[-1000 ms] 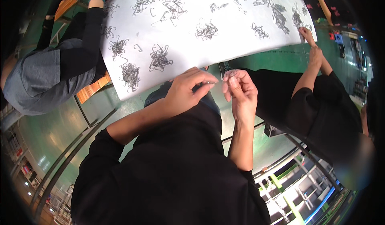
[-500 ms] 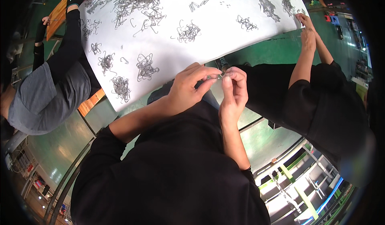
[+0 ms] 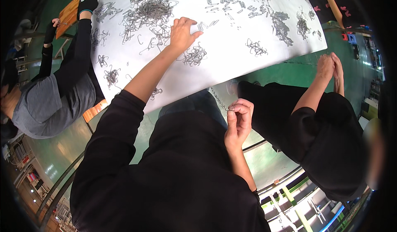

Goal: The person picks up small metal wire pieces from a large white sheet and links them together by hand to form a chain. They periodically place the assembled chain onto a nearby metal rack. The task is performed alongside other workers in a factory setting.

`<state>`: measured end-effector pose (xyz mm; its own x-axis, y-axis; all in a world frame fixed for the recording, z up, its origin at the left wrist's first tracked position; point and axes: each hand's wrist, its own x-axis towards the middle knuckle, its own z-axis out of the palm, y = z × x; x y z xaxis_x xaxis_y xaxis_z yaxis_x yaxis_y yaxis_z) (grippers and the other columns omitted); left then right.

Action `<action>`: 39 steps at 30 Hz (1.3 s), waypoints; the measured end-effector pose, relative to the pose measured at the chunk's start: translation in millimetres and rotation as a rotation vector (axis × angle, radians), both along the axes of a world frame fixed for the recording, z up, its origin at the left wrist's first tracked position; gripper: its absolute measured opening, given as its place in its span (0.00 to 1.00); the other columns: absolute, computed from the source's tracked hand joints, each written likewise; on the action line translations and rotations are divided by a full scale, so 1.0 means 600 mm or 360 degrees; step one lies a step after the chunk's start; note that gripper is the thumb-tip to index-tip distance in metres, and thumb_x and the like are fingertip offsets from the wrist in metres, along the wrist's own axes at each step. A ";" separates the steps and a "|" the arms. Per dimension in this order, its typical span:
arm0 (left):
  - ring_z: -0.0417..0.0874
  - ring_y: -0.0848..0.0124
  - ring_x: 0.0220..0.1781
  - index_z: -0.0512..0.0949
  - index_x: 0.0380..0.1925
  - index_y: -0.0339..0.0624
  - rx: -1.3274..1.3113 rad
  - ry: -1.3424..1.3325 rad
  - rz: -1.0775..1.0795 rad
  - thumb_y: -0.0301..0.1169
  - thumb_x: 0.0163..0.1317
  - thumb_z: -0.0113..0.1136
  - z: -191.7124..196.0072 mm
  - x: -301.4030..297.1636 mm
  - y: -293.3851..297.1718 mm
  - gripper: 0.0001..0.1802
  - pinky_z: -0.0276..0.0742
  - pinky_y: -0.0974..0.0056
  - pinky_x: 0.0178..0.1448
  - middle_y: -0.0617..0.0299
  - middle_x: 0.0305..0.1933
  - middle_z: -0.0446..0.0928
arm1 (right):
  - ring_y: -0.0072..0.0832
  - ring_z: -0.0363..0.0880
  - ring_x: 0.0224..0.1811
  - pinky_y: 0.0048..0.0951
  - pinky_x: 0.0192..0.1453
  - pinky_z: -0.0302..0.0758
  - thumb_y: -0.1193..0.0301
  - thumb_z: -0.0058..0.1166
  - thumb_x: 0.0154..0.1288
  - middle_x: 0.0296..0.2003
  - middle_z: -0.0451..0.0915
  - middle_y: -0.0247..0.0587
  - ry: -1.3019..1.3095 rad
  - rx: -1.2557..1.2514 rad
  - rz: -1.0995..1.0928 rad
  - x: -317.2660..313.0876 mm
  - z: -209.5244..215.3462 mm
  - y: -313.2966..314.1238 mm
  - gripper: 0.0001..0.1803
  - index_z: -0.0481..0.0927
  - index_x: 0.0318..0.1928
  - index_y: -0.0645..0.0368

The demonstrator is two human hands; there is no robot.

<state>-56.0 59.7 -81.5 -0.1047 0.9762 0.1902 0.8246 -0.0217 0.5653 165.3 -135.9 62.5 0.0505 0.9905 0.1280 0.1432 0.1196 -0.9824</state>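
My left hand is stretched out over a white sheet on the floor, fingers spread, touching down beside a small tangle of grey wire clips. My right hand stays close to my chest, thumb and fingers pinched on a chain of linked wire clips that trails up toward the sheet's near edge. A big heap of loose clips lies farther out on the sheet.
Several smaller clip piles dot the sheet. A person in grey sits at the left edge. Another person in black sits at my right, hands together. The floor is green.
My hands were together at the sheet's near edge. Now my left hand has reached forward onto the sheet, while my right hand has drawn back toward my body with the clips.
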 end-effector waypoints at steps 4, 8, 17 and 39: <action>0.70 0.59 0.52 0.79 0.41 0.46 -0.0119 0.0052 -0.0024 0.38 0.51 0.70 -0.001 0.008 0.013 0.18 0.68 0.56 0.55 0.60 0.47 0.76 | 0.26 0.68 0.38 0.25 0.44 0.68 0.78 0.55 0.63 0.40 0.70 0.40 0.0016 -0.0042 -0.0024 0.006 -0.001 -0.003 0.04 0.73 0.35 0.61; 0.77 0.60 0.46 0.79 0.40 0.44 -0.0095 -0.0241 -0.0085 0.32 0.52 0.69 0.015 0.018 0.010 0.15 0.73 0.59 0.51 0.59 0.40 0.81 | 0.24 0.67 0.36 0.24 0.42 0.68 0.78 0.55 0.63 0.41 0.70 0.40 -0.0010 -0.0047 -0.0035 0.004 -0.006 -0.012 0.04 0.74 0.35 0.61; 0.82 0.75 0.39 0.79 0.39 0.35 -0.0587 -0.1557 -0.0527 0.26 0.60 0.63 0.181 0.073 -0.194 0.09 0.78 0.68 0.47 0.61 0.36 0.82 | 0.26 0.70 0.36 0.24 0.35 0.67 0.76 0.56 0.63 0.41 0.73 0.42 -0.0244 0.0108 -0.0141 -0.029 -0.021 -0.047 0.03 0.76 0.36 0.60; 0.77 0.67 0.46 0.83 0.34 0.41 0.0016 -0.1165 -0.0544 0.22 0.53 0.66 0.239 0.007 -0.396 0.07 0.73 0.65 0.50 0.63 0.41 0.79 | 0.25 0.73 0.38 0.24 0.37 0.69 0.73 0.56 0.63 0.40 0.75 0.38 -0.0319 -0.0019 0.0219 -0.071 -0.053 -0.037 0.05 0.77 0.38 0.59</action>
<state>-51.6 -177.9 62.2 0.0977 0.9754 0.1977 0.1923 -0.2134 0.9579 122.8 -158.2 30.7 -0.1101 0.9878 0.1101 0.3186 0.1400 -0.9375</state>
